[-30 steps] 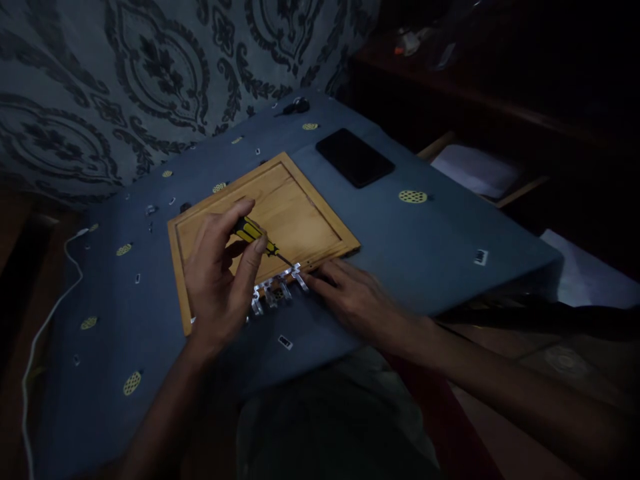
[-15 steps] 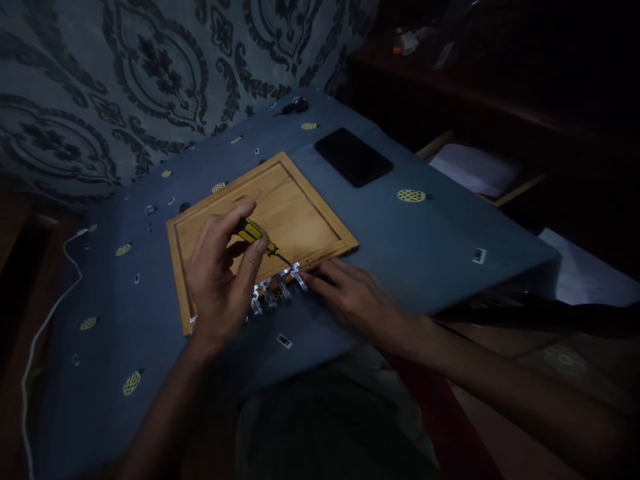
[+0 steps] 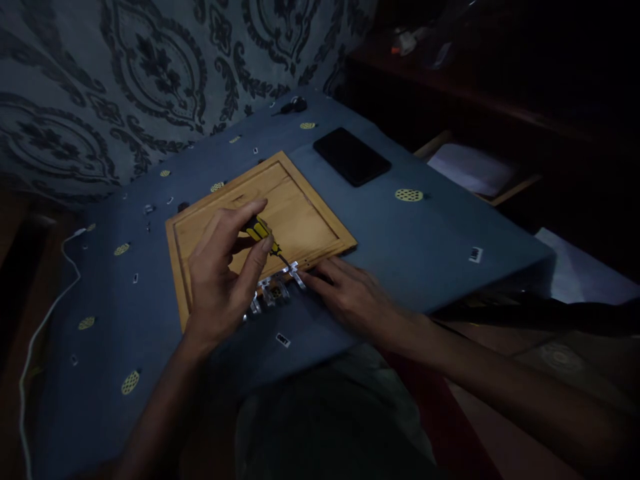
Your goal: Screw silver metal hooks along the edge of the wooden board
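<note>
A framed wooden panel [image 3: 280, 207] lies on the blue tablecloth. Along its near edge sits a row of shiny metal pieces [image 3: 273, 290], partly behind my left wrist. My left hand [image 3: 223, 273] is over the panel, thumb and fingers closed round a yellow and black screwdriver [image 3: 261, 231]. The screwdriver slants down to the right, its tip at the rightmost metal piece [image 3: 295, 272]. My right hand [image 3: 350, 293] rests at the panel's near edge, fingertips pinched against that same metal piece.
A black phone [image 3: 353, 157] lies beyond the panel on the right. Dark keys or a similar small object [image 3: 294, 105] sit at the far edge. A white cable [image 3: 47, 317] runs down the left side. Small metal parts [image 3: 149, 209] lie left of the panel. An open drawer [image 3: 470, 170] holds papers.
My left hand and the screwdriver handle have shifted slightly right, and the handle has turned a little. My right hand stays at the metal piece.
</note>
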A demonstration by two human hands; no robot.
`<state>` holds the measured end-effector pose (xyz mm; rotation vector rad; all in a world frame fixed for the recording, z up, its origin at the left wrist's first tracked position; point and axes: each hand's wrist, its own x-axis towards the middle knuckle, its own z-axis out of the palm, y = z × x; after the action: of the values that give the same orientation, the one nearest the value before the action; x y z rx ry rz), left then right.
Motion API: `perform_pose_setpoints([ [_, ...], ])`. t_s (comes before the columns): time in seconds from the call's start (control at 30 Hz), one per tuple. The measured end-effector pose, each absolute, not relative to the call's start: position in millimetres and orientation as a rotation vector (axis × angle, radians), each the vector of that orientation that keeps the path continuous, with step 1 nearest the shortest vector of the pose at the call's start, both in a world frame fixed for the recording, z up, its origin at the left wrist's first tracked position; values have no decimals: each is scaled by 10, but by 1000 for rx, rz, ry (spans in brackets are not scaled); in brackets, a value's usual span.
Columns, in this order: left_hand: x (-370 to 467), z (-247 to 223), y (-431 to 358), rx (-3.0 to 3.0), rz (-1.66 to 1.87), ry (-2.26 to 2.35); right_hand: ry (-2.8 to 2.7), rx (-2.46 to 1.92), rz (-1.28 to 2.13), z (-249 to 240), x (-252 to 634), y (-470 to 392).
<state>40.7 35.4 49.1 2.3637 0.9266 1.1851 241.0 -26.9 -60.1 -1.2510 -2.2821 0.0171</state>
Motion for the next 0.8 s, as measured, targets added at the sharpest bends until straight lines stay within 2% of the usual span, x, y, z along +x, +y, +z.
perform_pose_setpoints([
  [0.4, 511, 602, 287, 2404, 1308, 1010, -2302, -1264, 68, -601, 2425, -269],
  [0.8, 493, 645, 226, 2533, 1270, 1041, -2309, -1255, 96, -621, 2431, -269],
])
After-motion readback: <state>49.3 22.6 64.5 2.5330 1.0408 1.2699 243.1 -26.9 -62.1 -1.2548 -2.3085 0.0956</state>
